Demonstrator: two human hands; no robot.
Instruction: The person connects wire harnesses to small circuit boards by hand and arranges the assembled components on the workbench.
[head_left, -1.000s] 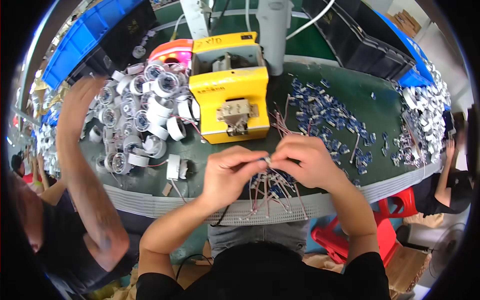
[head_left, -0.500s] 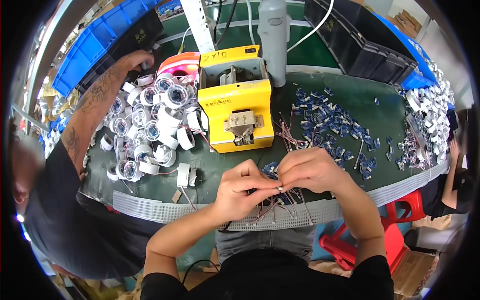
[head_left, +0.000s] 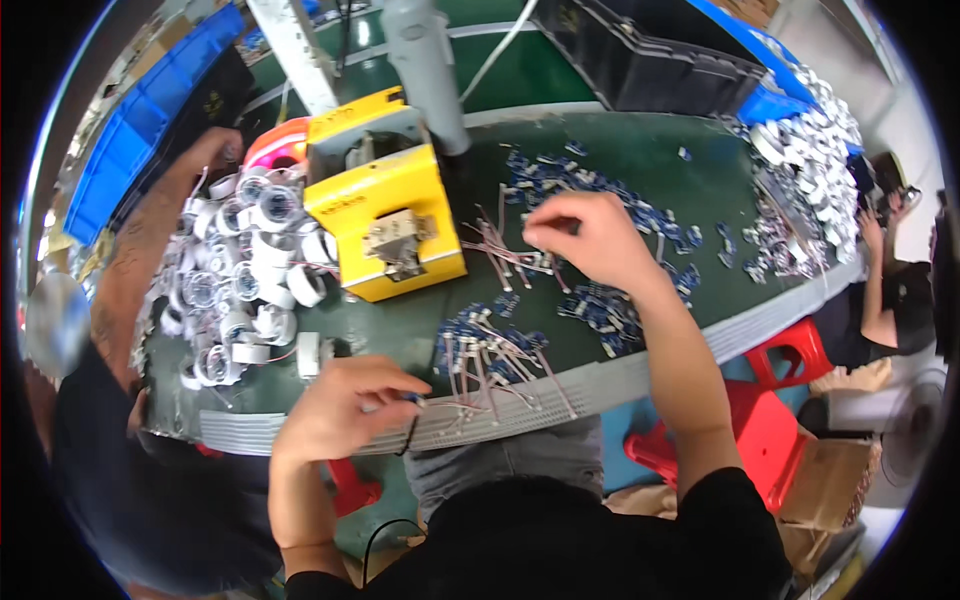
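Near the table's front edge, my left hand (head_left: 345,405) pinches a small blue circuit board (head_left: 412,398) between thumb and fingertips. Thin wires lie close beside it. Farther out, my right hand (head_left: 595,240) is bent over a bundle of thin red and white wire leads (head_left: 500,250). Its thumb and forefinger come together at the tips; whether something is between them is too small to make out. Between my arms lies a pile of blue boards with wires attached (head_left: 490,350), reaching over the front edge. Loose blue boards (head_left: 605,315) lie under my right forearm.
A yellow machine (head_left: 385,215) stands beyond my left hand. White round housings (head_left: 250,250) are heaped left of it, near a co-worker's arm (head_left: 135,260). Black bins (head_left: 640,60) line the back. More white parts (head_left: 815,150) and a red stool (head_left: 750,430) are at right.
My hands, which met at a small part over the front pile, have parted. The left moved left with a board; the right went out to the wire bundle. The whole view has shifted and tilted.
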